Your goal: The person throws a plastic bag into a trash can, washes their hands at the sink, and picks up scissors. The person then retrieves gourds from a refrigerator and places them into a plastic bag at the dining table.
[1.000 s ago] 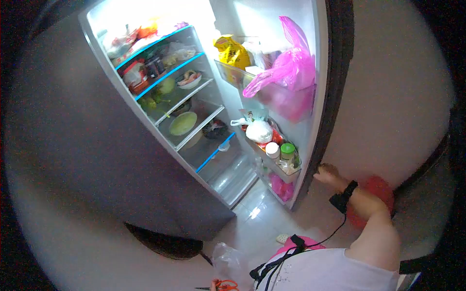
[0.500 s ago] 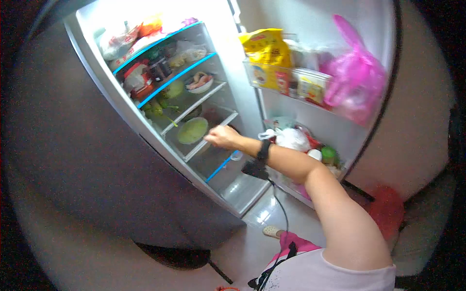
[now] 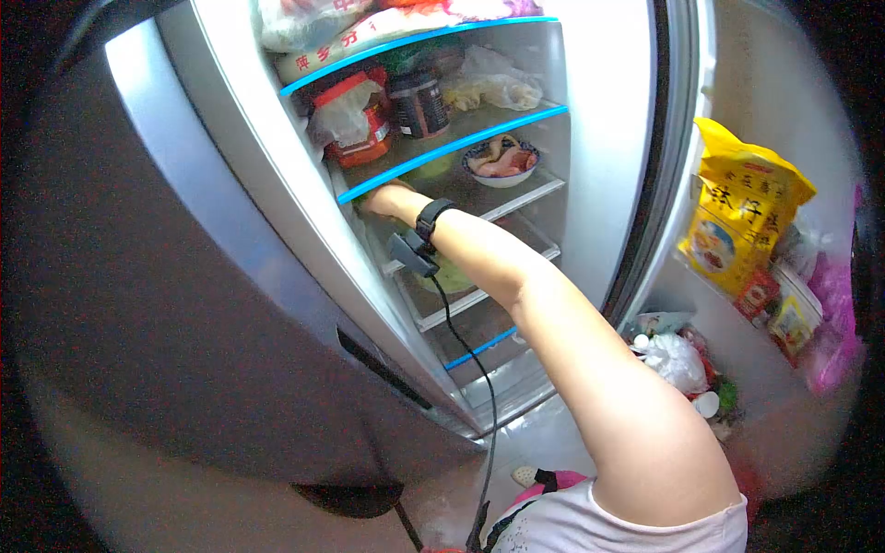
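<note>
My right hand [image 3: 392, 200] reaches into the open fridge, just below the blue-edged shelf [image 3: 452, 152]. The shelf edge and the dim interior hide its fingers, so I cannot tell what they touch. A trace of green shows beside the hand. To its right, a patterned bowl [image 3: 501, 162] of raw-looking meat sits on the same level. Below the forearm, a pale green round thing [image 3: 452, 276] is partly covered. My left hand is out of view.
Above are a red-lidded jar [image 3: 355, 120], a dark jar [image 3: 419, 104] and plastic bags. The open door holds a yellow food packet [image 3: 742, 212], a pink bag [image 3: 837, 295] and a white bag [image 3: 678, 361]. A black cable [image 3: 489, 396] hangs from my wrist strap.
My right hand has moved up and left, from beside the lower pale green round thing to under the blue-edged shelf. The view has come closer to the fridge.
</note>
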{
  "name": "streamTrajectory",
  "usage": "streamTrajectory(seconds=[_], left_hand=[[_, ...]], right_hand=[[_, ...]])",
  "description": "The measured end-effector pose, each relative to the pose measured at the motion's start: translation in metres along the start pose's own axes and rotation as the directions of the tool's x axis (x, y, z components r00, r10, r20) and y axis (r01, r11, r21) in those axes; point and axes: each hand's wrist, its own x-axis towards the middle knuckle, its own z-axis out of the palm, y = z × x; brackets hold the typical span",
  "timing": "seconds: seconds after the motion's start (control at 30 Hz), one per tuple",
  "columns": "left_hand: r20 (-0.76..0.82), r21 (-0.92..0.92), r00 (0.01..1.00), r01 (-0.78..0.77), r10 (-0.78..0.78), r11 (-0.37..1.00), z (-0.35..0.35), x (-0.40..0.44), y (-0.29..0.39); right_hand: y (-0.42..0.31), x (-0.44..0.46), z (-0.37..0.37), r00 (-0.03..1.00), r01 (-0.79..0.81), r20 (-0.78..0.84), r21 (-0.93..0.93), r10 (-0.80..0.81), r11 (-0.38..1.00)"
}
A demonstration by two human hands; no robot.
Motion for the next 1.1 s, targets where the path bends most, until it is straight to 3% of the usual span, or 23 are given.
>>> streamTrajectory(seconds=[0.03, 0.1, 0.13, 0.17, 0.2, 0.27, 0.3, 0.37, 0.5, 0.63, 0.67, 0.77, 0.83, 0.9, 1.0, 1.03, 1.07, 1.1], left_hand=[[0.072, 0.019, 0.996, 0.059, -0.060, 0.998, 0.005, 0.006, 0.010], [0.124, 0.058, 0.990, 0.062, -0.069, 0.996, 0.003, 0.024, 0.027], [0.134, 0.071, 0.989, 0.056, -0.066, 0.996, 0.002, 0.030, 0.034], [0.138, 0.079, 0.988, 0.052, -0.062, 0.996, 0.002, 0.034, 0.039], [0.143, 0.086, 0.988, 0.045, -0.057, 0.995, 0.003, 0.038, 0.042], [0.150, 0.090, 0.987, 0.047, -0.060, 0.995, 0.003, 0.044, 0.049], [0.155, 0.090, 0.986, 0.043, -0.057, 0.995, 0.003, 0.046, 0.051], [0.166, 0.092, 0.984, 0.046, -0.061, 0.995, 0.004, 0.052, 0.056], [0.165, 0.109, 0.983, 0.057, -0.075, 0.992, 0.010, 0.059, 0.061], [0.176, 0.149, 0.980, 0.067, -0.094, 0.987, 0.023, 0.066, 0.066], [0.179, 0.156, 0.979, 0.068, -0.095, 0.985, 0.025, 0.067, 0.067], [0.176, 0.162, 0.979, 0.070, -0.099, 0.984, 0.024, 0.066, 0.067], [0.176, 0.162, 0.980, 0.061, -0.089, 0.985, 0.019, 0.064, 0.065], [0.180, 0.155, 0.980, 0.059, -0.087, 0.986, 0.013, 0.061, 0.062], [0.177, 0.132, 0.981, 0.059, -0.082, 0.990, 0.000, 0.054, 0.050], [0.175, 0.125, 0.981, 0.059, -0.080, 0.990, -0.003, 0.053, 0.046], [0.177, 0.120, 0.981, 0.058, -0.079, 0.991, -0.008, 0.052, 0.042], [0.177, 0.119, 0.981, 0.062, -0.082, 0.991, -0.009, 0.052, 0.039]], right_hand=[[0.013, 0.025, 0.022, 1.000, -0.005, 0.002, 0.001, 0.005, 1.000], [0.035, 0.052, 0.056, 0.953, -0.211, -0.266, -0.231, 0.147, 0.950], [0.039, 0.048, 0.061, 0.977, -0.144, -0.200, -0.359, 0.075, 0.922], [0.024, 0.004, 0.037, 0.978, -0.079, -0.207, -0.213, 0.034, 0.974], [0.030, -0.008, 0.036, 0.986, -0.055, -0.168, -0.296, 0.005, 0.954], [0.037, -0.022, 0.038, 0.976, -0.125, -0.204, -0.262, 0.072, 0.957], [0.043, -0.025, 0.038, 0.995, -0.093, -0.077, -0.346, 0.071, 0.934], [0.044, -0.036, 0.039, 0.997, -0.072, -0.034, -0.425, 0.063, 0.902], [0.048, -0.007, 0.056, 0.994, -0.074, -0.107, -0.513, 0.021, 0.855], [0.049, 0.043, 0.071, 0.895, -0.446, -0.190, -0.403, 0.403, 0.800], [0.044, 0.043, 0.071, 0.880, -0.467, -0.285, -0.378, 0.380, 0.799], [0.040, 0.037, 0.064, 0.849, -0.527, -0.243, -0.318, 0.470, 0.788], [0.053, 0.038, 0.059, 0.887, -0.461, -0.082, -0.204, 0.454, 0.864], [0.074, 0.051, 0.076, 0.940, -0.302, -0.182, -0.058, 0.287, 0.952], [0.079, 0.061, 0.085, 0.953, -0.261, -0.178, -0.066, 0.246, 0.963], [0.078, 0.055, 0.075, 0.986, -0.141, -0.116, -0.211, 0.118, 0.967], [0.110, 0.086, 0.092, 0.998, -0.006, -0.056, -0.509, -0.026, 0.861], [0.143, 0.116, 0.111, 0.989, 0.124, 0.037, -0.747, -0.145, 0.653]])
